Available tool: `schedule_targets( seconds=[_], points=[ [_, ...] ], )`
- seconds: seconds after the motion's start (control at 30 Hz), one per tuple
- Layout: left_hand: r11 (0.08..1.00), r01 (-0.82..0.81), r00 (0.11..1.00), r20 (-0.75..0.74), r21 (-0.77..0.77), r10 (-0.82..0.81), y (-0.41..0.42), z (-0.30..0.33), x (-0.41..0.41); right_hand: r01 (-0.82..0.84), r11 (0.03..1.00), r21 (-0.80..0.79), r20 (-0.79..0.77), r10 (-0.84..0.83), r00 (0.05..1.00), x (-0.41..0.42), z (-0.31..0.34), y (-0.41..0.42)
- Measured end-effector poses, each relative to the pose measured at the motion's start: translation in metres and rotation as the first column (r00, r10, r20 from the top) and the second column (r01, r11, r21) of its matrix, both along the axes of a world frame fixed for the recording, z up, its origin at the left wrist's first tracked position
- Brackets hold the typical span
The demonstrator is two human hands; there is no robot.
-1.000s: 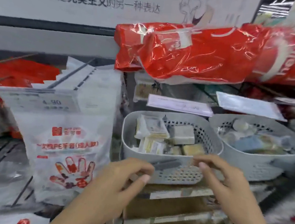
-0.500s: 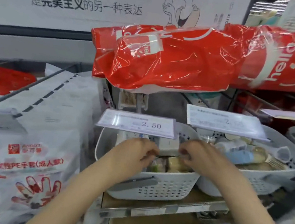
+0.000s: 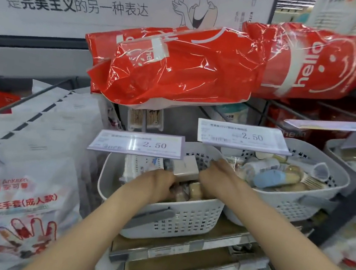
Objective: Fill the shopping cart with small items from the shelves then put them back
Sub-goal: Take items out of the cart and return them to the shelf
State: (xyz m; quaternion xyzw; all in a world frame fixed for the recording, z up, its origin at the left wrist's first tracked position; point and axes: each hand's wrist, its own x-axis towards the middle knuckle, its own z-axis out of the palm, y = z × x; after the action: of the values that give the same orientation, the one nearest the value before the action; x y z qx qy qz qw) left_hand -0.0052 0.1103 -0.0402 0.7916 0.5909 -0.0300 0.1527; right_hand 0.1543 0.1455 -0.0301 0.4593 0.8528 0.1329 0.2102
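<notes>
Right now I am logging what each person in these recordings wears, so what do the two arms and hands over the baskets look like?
Both forearms are bare as far as the picture shows: no sleeves in view. The left hand and the right hand wear no gloves, and no watch, bracelet or ring shows. The fingertips are hidden inside the white perforated plastic basket.

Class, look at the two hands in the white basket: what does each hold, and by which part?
Cannot be told: both the left hand and right hand reach among small packets, fingers hidden.
</notes>
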Motion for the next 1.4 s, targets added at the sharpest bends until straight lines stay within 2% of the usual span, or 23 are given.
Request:
schedule_targets(
  seconds=[0.1, 0.17, 0.23, 0.3, 0.37, 0.43, 0.47, 0.53, 0.7, 0.8, 0.9, 1.1, 1.27, 1.33, 1.4],
  points=[
    [1.0, -0.002, 1.0, 0.017, 0.003, 0.002, -0.001, -0.001, -0.002, 0.001, 1.0, -0.01, -0.09, -0.002, 0.996, 0.002, 0.005, 0.001],
    [1.0, 0.014, 1.0, 0.017, 0.02, -0.014, -0.001, 0.001, -0.001, 0.003, 0.998, -0.06, -0.246, -0.017, 0.969, 0.006, 0.016, -0.004],
    [0.999, 0.039, 0.999, -0.014, 0.029, -0.038, 0.0, 0.001, 0.0, 0.044, 0.993, -0.113, -0.445, -0.09, 0.891, 0.014, 0.029, -0.011],
    [0.998, 0.064, 0.996, -0.059, 0.003, -0.063, 0.003, -0.004, 0.0, 0.1, 0.985, -0.143, -0.64, -0.169, 0.75, 0.024, 0.035, -0.023],
    [0.996, 0.088, 0.993, -0.076, -0.017, -0.089, 0.006, -0.008, 0.002, 0.172, 0.977, -0.129, -0.807, -0.204, 0.555, 0.03, 0.027, -0.034],
    [0.995, 0.101, 0.992, -0.076, -0.017, -0.102, 0.008, -0.009, 0.005, 0.24, 0.968, -0.069, -0.926, -0.151, 0.346, 0.028, 0.009, -0.04],
    [0.993, 0.113, 0.988, -0.104, -0.02, -0.115, 0.009, -0.009, 0.006, 0.253, 0.967, -0.032, -0.953, -0.106, 0.284, 0.026, -0.001, -0.042],
    [0.991, 0.132, 0.981, -0.142, -0.017, -0.133, 0.009, -0.01, 0.007, 0.266, 0.964, 0.01, -0.966, -0.06, 0.252, 0.021, -0.012, -0.043],
    [0.976, 0.201, 0.972, -0.141, 0.079, -0.188, 0.007, -0.005, 0.006, 0.289, 0.957, -0.01, -0.982, -0.065, 0.18, 0.021, -0.018, -0.04],
    [0.971, 0.19, 0.97, -0.18, 0.144, -0.163, 0.002, -0.001, 0.011, 0.29, 0.957, 0.0, -0.994, -0.03, 0.101, 0.021, -0.022, -0.041],
    [0.979, 0.129, 0.982, -0.158, 0.157, -0.104, 0.001, 0.001, 0.009, 0.293, 0.956, 0.008, -0.999, -0.002, 0.033, 0.021, -0.025, -0.041],
    [0.988, 0.134, 0.987, -0.096, 0.076, -0.126, 0.002, -0.006, 0.004, 0.299, 0.953, 0.056, -0.998, 0.063, -0.014, 0.02, -0.026, -0.045],
    [0.986, 0.096, 0.993, -0.074, 0.139, -0.086, -0.001, 0.002, 0.004, 0.313, 0.945, 0.094, -0.995, 0.103, -0.014, 0.019, -0.028, -0.044],
    [0.979, 0.054, 0.998, 0.001, 0.194, -0.055, 0.0, 0.002, 0.002, 0.323, 0.939, 0.119, -0.991, 0.13, -0.013, 0.019, -0.03, -0.044],
    [0.968, -0.027, 0.977, 0.212, 0.251, -0.028, 0.0, 0.002, 0.0, 0.324, 0.939, 0.115, -0.989, 0.138, -0.049, 0.019, -0.03, -0.045]
  ],
)
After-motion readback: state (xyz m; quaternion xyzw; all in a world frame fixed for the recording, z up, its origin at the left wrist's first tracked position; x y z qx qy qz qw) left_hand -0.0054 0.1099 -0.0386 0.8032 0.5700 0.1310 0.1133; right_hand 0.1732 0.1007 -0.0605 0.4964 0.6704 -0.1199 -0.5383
